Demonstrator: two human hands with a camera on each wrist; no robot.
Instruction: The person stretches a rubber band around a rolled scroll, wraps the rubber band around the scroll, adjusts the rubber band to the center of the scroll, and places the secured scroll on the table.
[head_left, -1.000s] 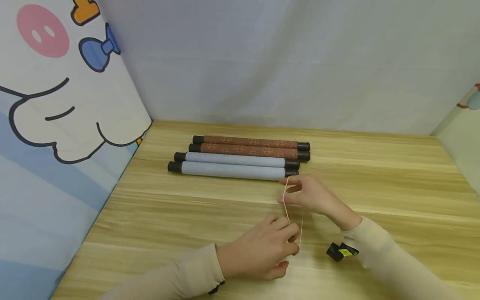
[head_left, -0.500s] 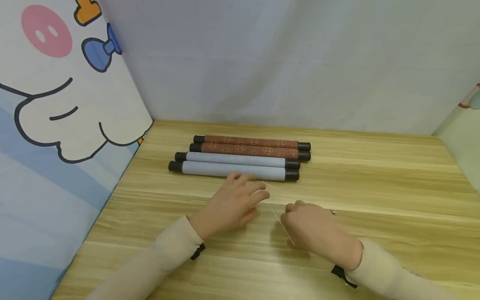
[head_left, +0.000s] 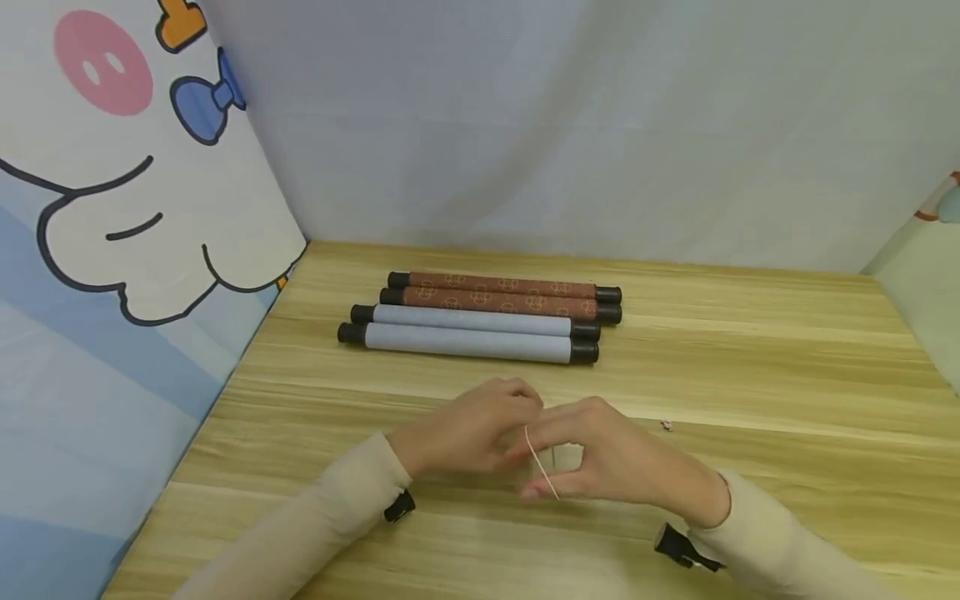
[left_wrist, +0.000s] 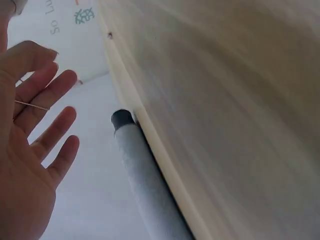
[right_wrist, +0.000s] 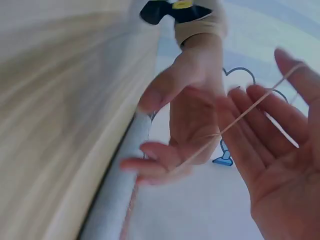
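Observation:
A thin pale rubber band (head_left: 542,462) is stretched in a narrow loop between my hands, above the front middle of the table. My right hand (head_left: 626,458) has thumb and index finger spread apart, and the band runs across them. In the right wrist view the band (right_wrist: 260,100) passes round my straight right thumb and slants down to the left fingertips. My left hand (head_left: 476,429) meets the right one, its thumb and first fingers curled close at the band. In the left wrist view the band (left_wrist: 32,105) crosses its fingers, while the last two stay loosely spread.
Behind the hands lie two light blue rolled scrolls (head_left: 465,342) with black ends and two brown patterned scrolls (head_left: 498,300), side by side. A tiny pinkish scrap (head_left: 667,425) rests on the wooden table (head_left: 750,358) to the right. A cartoon-printed cloth (head_left: 112,242) hangs at left.
First the right hand was farther back by the scrolls; it came forward as the left hand moved back. Now both are close together, the band less stretched. The scrap appeared on the table.

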